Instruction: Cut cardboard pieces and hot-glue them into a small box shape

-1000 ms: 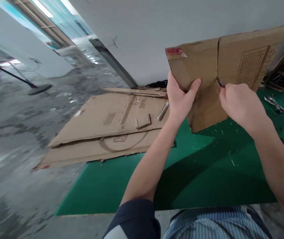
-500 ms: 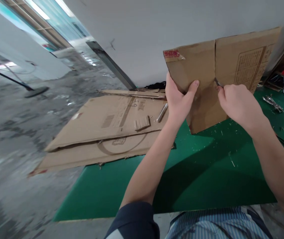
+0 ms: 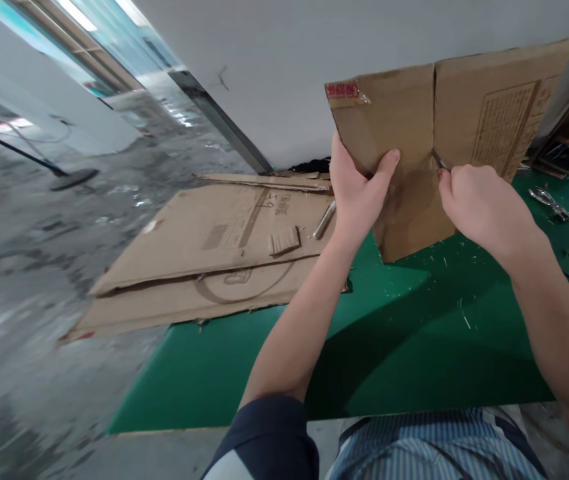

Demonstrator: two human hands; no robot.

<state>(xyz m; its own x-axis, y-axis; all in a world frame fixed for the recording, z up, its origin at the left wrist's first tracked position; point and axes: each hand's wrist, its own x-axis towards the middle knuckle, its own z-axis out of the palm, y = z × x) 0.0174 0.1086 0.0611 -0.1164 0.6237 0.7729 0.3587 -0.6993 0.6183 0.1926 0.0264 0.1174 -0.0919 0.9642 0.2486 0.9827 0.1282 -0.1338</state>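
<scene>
A brown cardboard sheet (image 3: 404, 120) stands tilted up off the table, a slit running from its top edge down to about its middle. My left hand (image 3: 359, 183) grips its left edge, thumb on the near face and fingers hidden behind. Closed round a small knife (image 3: 439, 160), my right hand (image 3: 489, 207) is at the sheet's middle. The blade meets the cardboard at the lower end of the slit; most of the handle is hidden in my fist. Red-printed tape marks the sheet's upper left corner.
Flattened cardboard (image 3: 204, 233) overhangs the left side of the green table (image 3: 204, 380). A cardboard scrap (image 3: 284, 241) and a silver metal tool (image 3: 324, 220) lie on it. Pliers-like metal tools (image 3: 549, 203) lie at the right. A wall (image 3: 289, 80) rises behind.
The cardboard sheet and both hands sit slightly higher in view, the sheet's right side a little further right. Both grips are unchanged, and the knife remains at the slit.
</scene>
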